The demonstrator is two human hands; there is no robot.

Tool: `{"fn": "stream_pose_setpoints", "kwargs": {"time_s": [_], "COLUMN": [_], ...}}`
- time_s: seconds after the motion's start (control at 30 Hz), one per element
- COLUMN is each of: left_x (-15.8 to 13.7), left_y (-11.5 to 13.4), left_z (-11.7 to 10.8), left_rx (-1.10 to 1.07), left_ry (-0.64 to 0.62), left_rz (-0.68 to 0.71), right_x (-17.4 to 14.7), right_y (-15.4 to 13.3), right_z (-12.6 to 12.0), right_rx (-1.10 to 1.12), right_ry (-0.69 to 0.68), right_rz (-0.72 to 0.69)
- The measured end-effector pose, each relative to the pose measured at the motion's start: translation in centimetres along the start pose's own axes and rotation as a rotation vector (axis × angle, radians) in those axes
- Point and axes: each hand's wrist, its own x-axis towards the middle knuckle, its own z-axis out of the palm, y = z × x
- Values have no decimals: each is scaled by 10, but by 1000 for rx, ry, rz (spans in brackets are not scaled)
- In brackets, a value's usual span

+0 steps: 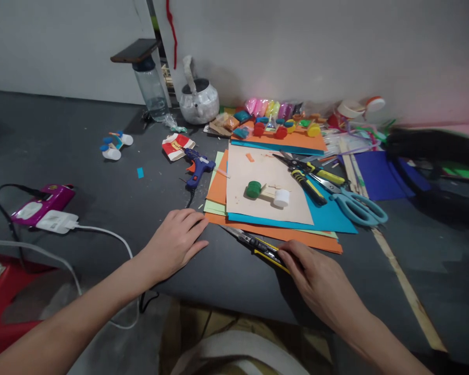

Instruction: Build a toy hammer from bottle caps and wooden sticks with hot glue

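Note:
My right hand (315, 273) is closed around the rear end of a yellow and black utility knife (263, 249). Its blade points left, close to the front edge of the paper stack. My left hand (177, 237) lies on the dark table with fingers stretched, fingertips at the left corner of the orange sheet (312, 240). On the pale top sheet (244, 166) rests a small piece with a green cap (253, 189) and a white cap (281, 198) joined by thin sticks. Pliers (308, 182) and blue-handled scissors (355, 205) lie to the right.
A blue glue gun (198, 167) lies left of the papers. Behind stand a metal kettle (199, 104) and a water bottle (151, 91) with a phone (135, 50) on top. A purple power adapter (47, 204) with cables sits at left. A long wooden strip (408, 286) runs down the right.

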Motion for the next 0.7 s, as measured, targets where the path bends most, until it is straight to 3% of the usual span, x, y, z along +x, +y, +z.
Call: {"fn": "stream_pose_setpoints", "kwargs": {"time_s": [0.47,0.7], "left_x": [0,-2], "left_y": [0,-4], "left_z": [0,0], "left_rx": [-16,-25], "left_ry": [-25,-11], "left_rz": [-13,-26], "right_x": [10,11], "right_y": [-11,-11], "right_z": [1,1], "right_rx": [-14,6], "right_ry": [-15,-5], "right_rz": [-49,-2]}}
